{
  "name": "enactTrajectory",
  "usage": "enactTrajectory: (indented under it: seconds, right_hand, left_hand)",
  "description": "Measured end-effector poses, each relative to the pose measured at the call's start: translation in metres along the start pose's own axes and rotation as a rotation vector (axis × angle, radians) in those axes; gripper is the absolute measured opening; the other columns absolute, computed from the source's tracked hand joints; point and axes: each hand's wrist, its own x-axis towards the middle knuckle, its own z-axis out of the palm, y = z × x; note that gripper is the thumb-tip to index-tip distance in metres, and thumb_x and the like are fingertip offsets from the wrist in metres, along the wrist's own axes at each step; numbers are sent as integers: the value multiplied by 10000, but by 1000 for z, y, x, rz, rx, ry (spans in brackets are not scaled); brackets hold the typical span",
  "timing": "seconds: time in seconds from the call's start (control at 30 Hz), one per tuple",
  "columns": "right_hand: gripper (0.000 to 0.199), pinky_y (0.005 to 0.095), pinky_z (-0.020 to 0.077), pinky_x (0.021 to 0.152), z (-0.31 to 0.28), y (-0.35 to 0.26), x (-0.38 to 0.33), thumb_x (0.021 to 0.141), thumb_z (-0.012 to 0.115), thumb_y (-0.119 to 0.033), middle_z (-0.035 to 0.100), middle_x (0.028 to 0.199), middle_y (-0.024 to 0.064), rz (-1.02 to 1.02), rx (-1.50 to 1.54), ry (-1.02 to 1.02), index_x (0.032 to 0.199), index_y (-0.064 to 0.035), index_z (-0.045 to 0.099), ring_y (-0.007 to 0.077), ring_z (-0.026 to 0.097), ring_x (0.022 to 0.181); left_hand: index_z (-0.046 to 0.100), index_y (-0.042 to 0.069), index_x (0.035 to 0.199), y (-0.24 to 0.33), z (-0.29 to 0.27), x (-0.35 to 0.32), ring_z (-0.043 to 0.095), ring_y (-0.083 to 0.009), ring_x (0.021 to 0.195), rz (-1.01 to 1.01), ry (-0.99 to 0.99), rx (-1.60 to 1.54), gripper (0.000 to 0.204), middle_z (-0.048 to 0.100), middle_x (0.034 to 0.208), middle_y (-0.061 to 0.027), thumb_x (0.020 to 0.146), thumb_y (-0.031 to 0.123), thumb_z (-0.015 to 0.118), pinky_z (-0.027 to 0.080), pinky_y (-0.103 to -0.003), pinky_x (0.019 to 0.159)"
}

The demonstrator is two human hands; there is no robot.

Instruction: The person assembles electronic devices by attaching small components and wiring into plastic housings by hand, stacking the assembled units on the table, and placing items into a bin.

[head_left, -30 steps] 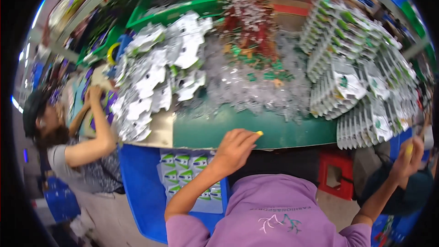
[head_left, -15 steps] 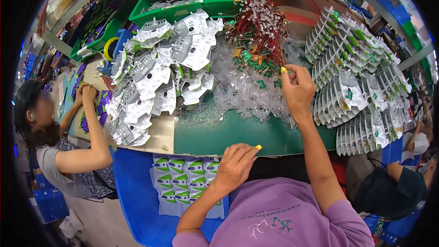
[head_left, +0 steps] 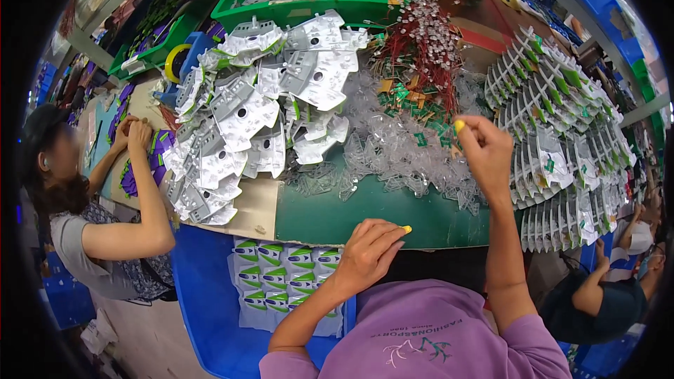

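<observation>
My right hand (head_left: 486, 158) is raised at the right edge of a tangled bundle of red wires (head_left: 428, 35) with small white connectors and little green circuit boards (head_left: 421, 139). Its fingers are bent in a pinch, with a yellow finger cot on one tip; whatever they grip, if anything, is too small to make out. Over the table's front edge hovers my left hand (head_left: 366, 253), its fingers loosely bent and the thumb apart from them, with nothing visible between. It too wears a yellow finger cot. Clear plastic pieces (head_left: 393, 158) lie heaped between the hands and the bundle.
White-and-grey plastic housings (head_left: 242, 112) are piled at left, and stacked white-green ones (head_left: 562, 140) stand at right. Behind is a green bin (head_left: 309, 7). A blue bin (head_left: 210, 295) with packaged items sits below the table (head_left: 351, 217). A co-worker (head_left: 105, 231) handles purple parts at left.
The view has shifted slightly, so the table's contents sit further right. My right hand stays beside the wire bundle, its fingers bent a little differently. My left hand keeps near the table edge.
</observation>
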Motion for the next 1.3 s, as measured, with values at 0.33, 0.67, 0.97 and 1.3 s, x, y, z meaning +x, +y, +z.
enactTrajectory:
  seconds: [0.33,0.67,0.97,1.3]
  right_hand:
    - [204,340,432,723,-4,-33,-45,578,627,15,615,783,50,-612,-158,-114,763,-54,679,239,510,779]
    - [219,340,441,763,-5,-16,-63,582,643,11,635,812,54,-561,-159,-223,789,-48,683,246,545,813]
    - [182,317,508,638,-5,-11,-69,677,640,53,660,818,112,-440,54,-293,850,2,666,245,649,708]
    - [113,244,447,541,7,-23,-75,768,651,16,627,747,85,-91,277,-431,880,26,650,85,570,614]
  left_hand:
    - [518,-32,1259,1,-16,37,596,-123,944,-476,212,-950,359,619,1036,-85,909,15,588,466,-255,853]
    - [631,-34,1026,-2,-10,52,585,-71,840,-389,174,-796,159,616,983,-55,874,4,648,468,-186,721]
    - [659,-21,974,4,-6,46,587,-86,844,-468,174,-721,144,632,973,-68,832,-17,686,474,-223,719]
    - [664,-15,918,6,-11,44,608,-113,779,-219,222,-418,215,655,857,-76,736,-107,730,486,-225,668]
